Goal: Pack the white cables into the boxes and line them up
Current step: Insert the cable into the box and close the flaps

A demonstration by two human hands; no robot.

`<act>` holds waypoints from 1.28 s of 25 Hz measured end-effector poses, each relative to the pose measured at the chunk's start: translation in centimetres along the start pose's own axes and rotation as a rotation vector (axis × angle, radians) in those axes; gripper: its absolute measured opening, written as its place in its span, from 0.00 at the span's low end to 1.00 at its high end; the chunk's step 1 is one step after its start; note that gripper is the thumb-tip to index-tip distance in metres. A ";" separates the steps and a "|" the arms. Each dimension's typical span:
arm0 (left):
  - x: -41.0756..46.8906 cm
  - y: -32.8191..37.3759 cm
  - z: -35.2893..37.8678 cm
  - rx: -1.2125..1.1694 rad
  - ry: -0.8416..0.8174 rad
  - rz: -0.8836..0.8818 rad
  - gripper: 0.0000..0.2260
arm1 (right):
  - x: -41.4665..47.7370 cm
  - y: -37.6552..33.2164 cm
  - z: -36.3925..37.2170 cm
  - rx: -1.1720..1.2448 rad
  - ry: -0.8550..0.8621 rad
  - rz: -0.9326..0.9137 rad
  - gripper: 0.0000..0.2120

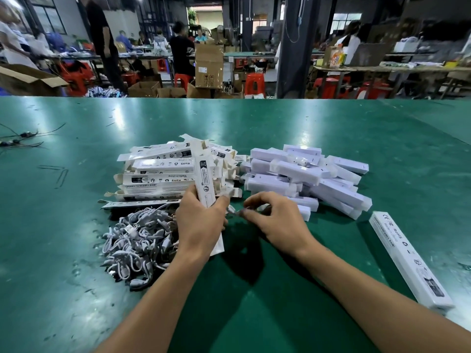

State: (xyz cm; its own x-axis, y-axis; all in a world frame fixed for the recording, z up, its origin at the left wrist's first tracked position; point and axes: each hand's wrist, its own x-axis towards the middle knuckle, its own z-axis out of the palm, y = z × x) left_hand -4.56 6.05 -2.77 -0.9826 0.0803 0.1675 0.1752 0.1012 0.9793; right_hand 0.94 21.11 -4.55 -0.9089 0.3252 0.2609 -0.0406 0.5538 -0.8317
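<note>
Well, I'm looking over a glossy green table [280,118], scuffed and glaring under the lamps, with a blurred workshop of brown cartons [209,64] and red stools [254,82] beyond. Far left lie thin dark wires [20,140]. Near left, the white cables [135,240] sit in a tangled heap, with printed flat card boxes [163,171] stacked behind. The left hand [201,225] curls round one long box [207,184], nearly upright. The right hand [277,220] pinches a cable end [233,210] just beside it. Further right, smooth plain sleeves [305,174] are piled; one closed box [407,258] lies near right.
</note>
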 end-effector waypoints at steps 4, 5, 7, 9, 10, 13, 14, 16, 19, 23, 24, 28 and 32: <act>-1.1 0.6 0.8 -0.075 -0.098 -0.036 0.08 | -2.4 -0.1 -2.3 0.352 0.121 0.069 0.03; -1.5 0.7 1.1 -0.122 -0.134 -0.066 0.08 | -3.0 -0.2 -2.6 0.399 0.148 0.060 0.03; -2.1 0.7 1.6 -0.165 -0.189 -0.123 0.08 | -3.7 -0.2 -2.8 0.387 0.182 0.032 0.04; -2.4 0.6 1.8 -0.113 -0.221 -0.125 0.09 | -4.1 0.3 -2.9 0.208 0.221 0.010 0.07; -2.4 0.7 1.8 -0.095 -0.235 -0.126 0.09 | -4.2 0.6 -3.0 0.093 0.248 0.000 0.07; -2.1 0.6 1.6 -0.024 -0.283 -0.157 0.10 | -4.2 1.1 -3.6 -0.132 0.303 -0.001 0.03; -2.1 0.6 1.6 -0.007 -0.300 -0.168 0.10 | -4.2 1.1 -4.1 -0.192 0.308 0.022 0.02; -2.1 0.5 1.6 0.002 -0.331 -0.172 0.11 | -4.0 1.1 -5.1 -0.333 0.214 0.124 0.08; -2.3 0.5 1.9 0.009 -0.355 -0.148 0.12 | -4.0 1.1 -5.8 -0.514 -0.077 0.183 0.16; -2.5 0.5 2.0 -0.006 -0.378 -0.179 0.13 | -4.3 1.3 -4.7 -0.287 0.021 0.011 0.05; -2.5 0.5 1.9 -0.007 -0.377 -0.184 0.12 | -4.4 1.3 -4.4 -0.209 0.092 -0.010 0.05; -2.7 0.8 1.9 -0.030 -0.412 -0.229 0.08 | -4.9 0.7 -3.8 0.157 0.119 0.031 0.07; -2.7 1.0 1.9 -0.097 -0.354 -0.277 0.05 | -5.1 0.1 -3.9 0.176 0.039 -0.067 0.09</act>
State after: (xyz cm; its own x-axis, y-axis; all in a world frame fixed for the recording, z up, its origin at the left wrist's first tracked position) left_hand -1.64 7.86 -2.42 -0.9070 0.3990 -0.1351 -0.1146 0.0749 0.9906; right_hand 7.21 22.48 -4.05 -0.8851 0.3232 0.3349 -0.1759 0.4340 -0.8836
